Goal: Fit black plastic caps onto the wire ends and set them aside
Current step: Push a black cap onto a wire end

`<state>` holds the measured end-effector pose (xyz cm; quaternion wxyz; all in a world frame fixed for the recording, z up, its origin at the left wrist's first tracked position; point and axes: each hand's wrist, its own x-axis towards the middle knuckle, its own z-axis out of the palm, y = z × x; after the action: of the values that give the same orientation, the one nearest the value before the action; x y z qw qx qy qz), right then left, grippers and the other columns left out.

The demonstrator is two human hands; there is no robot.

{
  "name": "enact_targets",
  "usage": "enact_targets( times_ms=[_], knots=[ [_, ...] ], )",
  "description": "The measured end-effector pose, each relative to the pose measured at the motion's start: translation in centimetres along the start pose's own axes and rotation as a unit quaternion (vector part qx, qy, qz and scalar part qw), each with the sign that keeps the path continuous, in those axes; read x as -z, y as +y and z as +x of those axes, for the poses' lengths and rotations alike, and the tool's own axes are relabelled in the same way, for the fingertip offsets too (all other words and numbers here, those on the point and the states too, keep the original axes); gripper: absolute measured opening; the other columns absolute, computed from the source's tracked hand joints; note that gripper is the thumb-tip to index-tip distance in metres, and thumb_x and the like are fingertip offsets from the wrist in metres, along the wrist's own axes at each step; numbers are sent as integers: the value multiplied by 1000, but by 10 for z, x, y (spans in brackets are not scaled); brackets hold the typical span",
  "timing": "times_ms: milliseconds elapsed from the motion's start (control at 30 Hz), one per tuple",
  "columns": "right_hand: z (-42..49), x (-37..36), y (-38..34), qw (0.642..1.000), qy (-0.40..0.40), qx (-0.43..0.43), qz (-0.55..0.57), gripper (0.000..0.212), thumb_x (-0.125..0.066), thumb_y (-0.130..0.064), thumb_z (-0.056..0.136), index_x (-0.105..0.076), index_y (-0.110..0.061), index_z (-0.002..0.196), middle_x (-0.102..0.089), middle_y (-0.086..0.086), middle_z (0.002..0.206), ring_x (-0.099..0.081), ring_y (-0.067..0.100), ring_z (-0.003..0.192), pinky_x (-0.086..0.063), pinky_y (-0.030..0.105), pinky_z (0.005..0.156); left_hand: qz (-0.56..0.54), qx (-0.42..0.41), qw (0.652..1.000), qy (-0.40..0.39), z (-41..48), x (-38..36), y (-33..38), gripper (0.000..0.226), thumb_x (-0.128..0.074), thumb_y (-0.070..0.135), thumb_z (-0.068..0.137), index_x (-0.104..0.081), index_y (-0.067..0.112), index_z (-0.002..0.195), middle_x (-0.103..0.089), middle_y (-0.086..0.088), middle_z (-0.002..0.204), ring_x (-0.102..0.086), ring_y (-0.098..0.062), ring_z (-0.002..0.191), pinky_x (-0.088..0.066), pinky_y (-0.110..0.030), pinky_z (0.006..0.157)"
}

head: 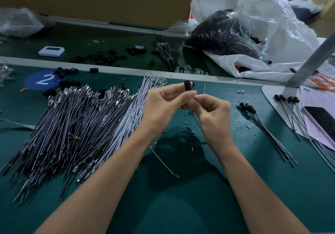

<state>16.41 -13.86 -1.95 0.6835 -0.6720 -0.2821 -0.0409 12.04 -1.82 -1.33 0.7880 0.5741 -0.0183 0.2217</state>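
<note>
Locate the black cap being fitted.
Head view, centre: black cap pinched in the left hand, right hand gripping its wire below, right of the wire pile.

head view, close, facing forward-down over green table (181, 206), wide-angle.

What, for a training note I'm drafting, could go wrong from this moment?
1. The left hand pinches the black cap at the fingertips above the mat; it may slip and fall among the loose bits.
2. The thin wire in the right hand may buckle rather than enter the cap.
3. The left forearm lies close by the wire pile and could drag strands out.
</note>
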Motion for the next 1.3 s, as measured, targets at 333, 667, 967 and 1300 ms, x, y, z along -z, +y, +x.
enact_targets(
  times_ms=[333, 667, 967, 1300],
  knots=[
    [0, -4, 5, 1000, -7, -12, 16, 7, -71, -11, 85, -74, -4, 85, -74, 17, 81, -70, 23, 76, -57, 43, 80, 1, 3, 999, 39, -4, -5, 0, 8, -71, 3, 82, -77, 9, 83, -77, -3, 81, -71, -11, 74, -54, -18, 66],
    [-4, -9, 1, 1000, -17, -7, -18, 5, -71, -18, 81, -74, -20, 78, -75, -1, 74, -63, 16, 71, -49, 54, 69, 13, 8, 999, 38, -1, -1, 11, 7, -70, 4, 85, -75, 6, 81, -77, -5, 81, -72, -12, 73, -55, -20, 65],
    [-4, -4, -3, 999, -37, -16, -11, 33, -58, -40, 90, -74, -18, 73, -70, 7, 60, -63, 24, 50, -48, 28, 60, -79, 50, 993, 67, 11, 17, 17, 14, -68, 24, 76, -76, 12, 78, -74, -5, 74, -71, -16, 73, -58, -26, 72],
    [5, 2, 6, 990, 46, -65, -113, 29, -53, -25, 100, -72, -16, 80, -67, 1, 56, -60, 16, 53, -48, 25, 54, -39, 198, 979, 39, 21, 60, 29, 28, -67, 17, 77, -68, -1, 99, -69, -4, 68, -50, -2, 39, -43, -10, 40]
  ],
)
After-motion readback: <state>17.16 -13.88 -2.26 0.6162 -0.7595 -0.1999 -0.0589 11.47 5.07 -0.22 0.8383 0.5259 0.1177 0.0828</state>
